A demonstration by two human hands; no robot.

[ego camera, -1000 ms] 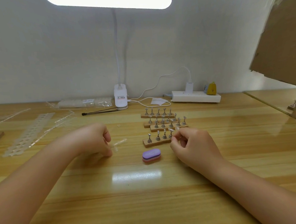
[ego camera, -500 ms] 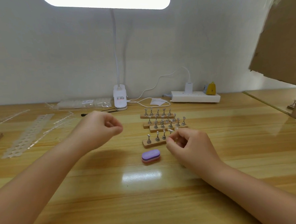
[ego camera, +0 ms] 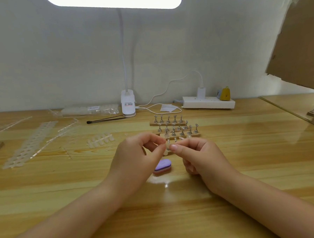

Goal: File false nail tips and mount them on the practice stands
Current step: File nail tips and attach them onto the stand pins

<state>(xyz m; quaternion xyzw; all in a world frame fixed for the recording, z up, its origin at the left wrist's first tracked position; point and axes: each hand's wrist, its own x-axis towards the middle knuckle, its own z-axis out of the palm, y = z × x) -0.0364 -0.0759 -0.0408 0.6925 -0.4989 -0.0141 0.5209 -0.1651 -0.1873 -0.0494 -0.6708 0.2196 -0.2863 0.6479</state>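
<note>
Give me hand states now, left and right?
Left hand: pinching a clear nail tip.
Right hand: pinching the same nail tip from the other side.

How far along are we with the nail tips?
Done: none visibly mounted; the metal pegs on the wooden practice stands look bare. In hand: both hands, left hand and right hand, pinch a clear nail tip. Left: filing; the purple nail file block lies unused.

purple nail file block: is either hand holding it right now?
No, the purple file block lies on the table between the wrists, while the left hand and right hand meet above it.
</note>
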